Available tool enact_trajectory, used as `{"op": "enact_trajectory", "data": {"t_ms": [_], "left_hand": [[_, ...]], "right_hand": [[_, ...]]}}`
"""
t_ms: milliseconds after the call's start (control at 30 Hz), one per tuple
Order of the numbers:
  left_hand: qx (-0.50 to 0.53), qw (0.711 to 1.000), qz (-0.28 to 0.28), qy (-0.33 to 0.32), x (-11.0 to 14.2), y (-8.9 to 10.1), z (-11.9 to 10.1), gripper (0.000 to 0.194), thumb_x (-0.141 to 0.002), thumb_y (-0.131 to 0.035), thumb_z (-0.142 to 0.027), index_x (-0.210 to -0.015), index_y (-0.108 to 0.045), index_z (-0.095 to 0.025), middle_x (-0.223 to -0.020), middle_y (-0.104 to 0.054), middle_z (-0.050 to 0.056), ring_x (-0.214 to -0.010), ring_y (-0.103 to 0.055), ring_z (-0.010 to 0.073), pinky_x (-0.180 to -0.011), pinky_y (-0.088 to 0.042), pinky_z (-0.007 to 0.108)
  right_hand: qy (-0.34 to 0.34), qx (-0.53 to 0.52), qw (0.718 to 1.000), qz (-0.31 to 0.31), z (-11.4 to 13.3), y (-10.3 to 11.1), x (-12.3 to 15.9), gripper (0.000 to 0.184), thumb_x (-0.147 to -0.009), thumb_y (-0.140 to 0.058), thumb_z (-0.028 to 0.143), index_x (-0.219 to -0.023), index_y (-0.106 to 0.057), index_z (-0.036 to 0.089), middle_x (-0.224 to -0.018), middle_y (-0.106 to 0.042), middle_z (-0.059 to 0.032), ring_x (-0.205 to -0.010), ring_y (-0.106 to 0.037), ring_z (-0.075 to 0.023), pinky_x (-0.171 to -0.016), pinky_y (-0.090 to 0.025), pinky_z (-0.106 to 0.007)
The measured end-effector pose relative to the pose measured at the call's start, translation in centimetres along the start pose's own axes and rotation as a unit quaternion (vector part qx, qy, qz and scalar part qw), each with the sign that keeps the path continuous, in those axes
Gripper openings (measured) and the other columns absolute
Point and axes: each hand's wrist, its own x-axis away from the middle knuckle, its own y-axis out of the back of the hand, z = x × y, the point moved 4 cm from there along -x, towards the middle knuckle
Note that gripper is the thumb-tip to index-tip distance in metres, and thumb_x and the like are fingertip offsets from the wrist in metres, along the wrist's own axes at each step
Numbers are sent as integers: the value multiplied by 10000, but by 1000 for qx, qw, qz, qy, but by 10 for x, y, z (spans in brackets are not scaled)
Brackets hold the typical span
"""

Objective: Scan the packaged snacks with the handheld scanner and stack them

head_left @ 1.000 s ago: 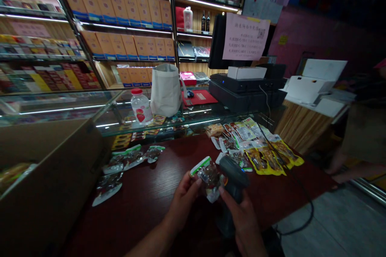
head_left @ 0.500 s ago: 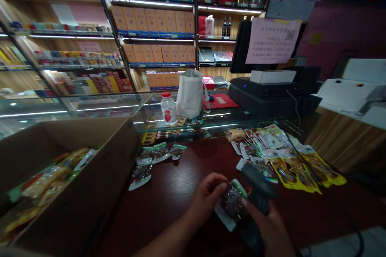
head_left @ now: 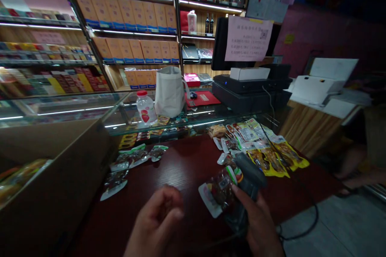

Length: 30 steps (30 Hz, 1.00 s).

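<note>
My right hand (head_left: 256, 221) grips a dark barcode scanner (head_left: 249, 172) by its handle. Its thumb also holds a clear vacuum-packed snack packet (head_left: 219, 192), dark inside, with white and green ends, against the scanner's left side. To the left, apart from the packet, my left hand (head_left: 157, 221) hovers over the dark red table (head_left: 171, 168); its fingers are loosely curled, the thumb stands away from them, and nothing shows in its grasp. Similar snack packets (head_left: 137, 156) lie at the table's left. Yellow-edged packets (head_left: 274, 158) are spread behind the scanner.
At left stands a cardboard box (head_left: 69, 160) with packets inside. A glass counter (head_left: 126, 122) beyond the table bears a red-capped bottle (head_left: 146, 108), a white bag (head_left: 169, 92) and a cash register (head_left: 250, 94). The scanner's cable (head_left: 315, 217) loops at right. Part of another person (head_left: 358, 168) shows there.
My left hand has let go of the snack packet and moved left and down. The packet stays with my right hand at the scanner. The view has turned right.
</note>
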Motion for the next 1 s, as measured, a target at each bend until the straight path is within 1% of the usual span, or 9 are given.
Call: {"op": "enact_trajectory", "data": {"t_ms": [133, 200, 367, 533, 633, 700, 833, 900, 1000], "left_hand": [[54, 976, 202, 68, -30, -47, 44, 503, -720, -771, -430, -1072, -517, -175, -886, -618, 40, -755, -562, 127, -600, -456, 209], [82, 967, 220, 100, -40, -58, 64, 515, -729, -766, -435, -1050, -457, -176, -833, -618, 29, -722, -588, 131, -574, -469, 215], [163, 972, 130, 111, -72, -58, 80, 644, -627, -845, -400, -966, -333, -207, -788, -629, -24, -566, -609, 125, -484, -462, 214], [215, 966, 77, 125, -95, -39, 83, 769, -567, -881, -314, -1184, -456, -140, -713, -643, -14, -595, -607, 110, -559, -487, 205], [189, 976, 23, 106, -103, -20, 87, 585, -591, -861, -333, -1056, -595, -99, -772, -681, 38, -633, -621, 109, -604, -496, 202], [168, 981, -8, 98, -106, -11, 90, 501, -592, -852, -357, -966, -648, -93, -788, -695, 56, -646, -630, 117, -619, -498, 207], [167, 980, -33, 104, -110, -6, 97, 487, -551, -860, -375, -917, -683, -106, -789, -707, 58, -664, -643, 138, -638, -511, 224], [167, 979, -39, 107, -111, -7, 101, 489, -547, -860, -380, -914, -684, -108, -807, -712, 60, -668, -645, 141, -645, -517, 230], [168, 978, -52, 112, -112, -7, 104, 499, -538, -861, -381, -915, -678, -108, -816, -715, 60, -660, -642, 138, -647, -516, 230]], "right_hand": [[43, -27, 999, 3, -2, -7, -7, 836, -536, -912, 383, -1261, -558, 159, -1035, -731, -79, -856, -707, -221, -742, -558, -282], [63, -32, 997, 6, -3, -12, -12, 785, -551, -905, 377, -1225, -570, 155, -993, -737, -61, -815, -704, -194, -720, -554, -255], [79, -15, 996, 26, -3, -26, -21, 758, -525, -908, 397, -1146, -568, 126, -937, -739, -69, -802, -701, -207, -713, -557, -267], [105, 61, 992, 34, 2, -27, -19, 725, -498, -909, 425, -1074, -583, 130, -950, -732, -58, -815, -694, -192, -731, -560, -255], [68, 126, 990, -6, 2, -14, -18, 792, -453, -914, 475, -1069, -560, 127, -828, -720, -34, -734, -680, -178, -681, -559, -243], [49, 196, 979, -3, 0, -4, -17, 796, -492, -873, 568, -1072, -555, 125, -777, -706, -36, -667, -658, -171, -614, -543, -243], [66, 318, 943, 74, -10, 0, -11, 675, -643, -700, 726, -912, -576, 119, -623, -626, -24, -520, -570, -136, -504, -472, -241], [92, 351, 927, 92, -14, -5, -5, 626, -714, -615, 741, -830, -563, 129, -569, -589, -21, -481, -542, -123, -491, -449, -238], [114, 386, 912, 81, -15, -14, 4, 589, -739, -583, 716, -813, -566, 132, -555, -590, -28, -479, -551, -131, -500, -450, -239]]}}
